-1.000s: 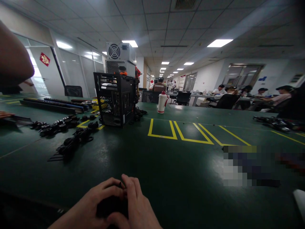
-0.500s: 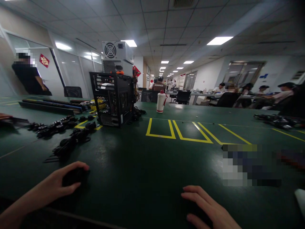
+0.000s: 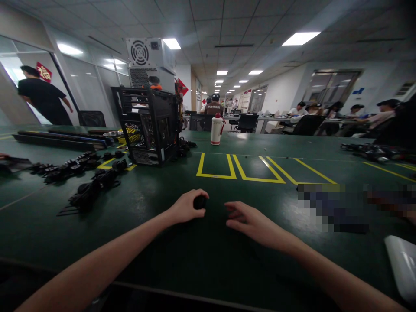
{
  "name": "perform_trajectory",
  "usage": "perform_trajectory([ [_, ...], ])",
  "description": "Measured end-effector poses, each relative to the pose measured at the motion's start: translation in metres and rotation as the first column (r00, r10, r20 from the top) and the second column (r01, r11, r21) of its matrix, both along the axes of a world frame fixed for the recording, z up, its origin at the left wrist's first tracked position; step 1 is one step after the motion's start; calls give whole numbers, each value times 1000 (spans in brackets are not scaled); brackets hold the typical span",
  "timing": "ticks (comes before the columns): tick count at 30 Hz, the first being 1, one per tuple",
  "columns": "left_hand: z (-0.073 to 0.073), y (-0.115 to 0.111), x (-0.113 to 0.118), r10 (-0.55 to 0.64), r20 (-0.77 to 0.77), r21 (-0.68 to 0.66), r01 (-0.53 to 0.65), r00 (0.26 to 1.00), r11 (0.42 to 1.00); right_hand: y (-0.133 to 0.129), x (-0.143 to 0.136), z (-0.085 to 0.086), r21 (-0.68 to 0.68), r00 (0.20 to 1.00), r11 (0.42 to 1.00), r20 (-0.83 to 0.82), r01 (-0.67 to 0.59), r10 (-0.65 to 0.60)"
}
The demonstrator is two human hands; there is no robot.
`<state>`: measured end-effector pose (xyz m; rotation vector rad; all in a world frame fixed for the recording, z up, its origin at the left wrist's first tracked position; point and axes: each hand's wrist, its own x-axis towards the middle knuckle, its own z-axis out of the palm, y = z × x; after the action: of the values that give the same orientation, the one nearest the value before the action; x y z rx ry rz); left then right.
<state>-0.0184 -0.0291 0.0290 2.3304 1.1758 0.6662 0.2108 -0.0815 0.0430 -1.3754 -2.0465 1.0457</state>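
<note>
Near the middle of the dark green table (image 3: 169,260), my left hand (image 3: 182,209) curls its thumb and fingers round a small black rounded object (image 3: 199,202). Its exact kind is too dark to make out. To the right of it, across a short gap, my right hand (image 3: 243,220) hovers at about the same height in the view with nothing in it. Its fingers are bent and apart from the thumb, pointing toward the black object. Beyond my hands, yellow tape outlines (image 3: 216,176) mark the tabletop.
At the back left stands an open black computer case (image 3: 147,125) with grey power supplies (image 3: 151,60) on top. A white bottle (image 3: 216,131) is right of it. Black cable bundles (image 3: 86,190) lie at left, more black items (image 3: 367,151) at right. A white object (image 3: 401,264) sits at the right edge.
My left hand has moved right and forward with the black object. My right hand has come forward and left toward it. A person at far left has turned and moved.
</note>
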Motion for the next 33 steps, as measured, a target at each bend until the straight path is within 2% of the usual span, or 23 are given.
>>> perform_trajectory([
  [2,-6,17,25,-33,51,31,31,998,999,27,-5,-11,3,990,995,-105,95,-94],
  [4,-13,29,44,-56,112,33,52,992,998,49,-6,-20,-11,973,991,-191,130,-130],
  [8,-24,44,57,-41,262,-7,44,964,999,70,-6,-30,-55,935,982,-301,181,-189],
  [12,-33,54,50,33,370,-140,21,928,990,71,-7,-33,-60,905,977,-368,207,-214],
  [15,-35,58,45,-2,398,-214,94,918,972,69,-9,-33,-58,884,970,-403,234,-237],
  [20,-33,57,44,-44,423,-172,128,905,977,67,-10,-32,-49,860,968,-450,247,-242],
  [25,-33,52,45,-53,424,-125,117,904,985,68,-9,-36,-39,826,985,-539,171,-164],
  [33,-22,45,44,-132,378,-108,185,917,977,64,-10,-35,-43,791,989,-596,139,-137],
])
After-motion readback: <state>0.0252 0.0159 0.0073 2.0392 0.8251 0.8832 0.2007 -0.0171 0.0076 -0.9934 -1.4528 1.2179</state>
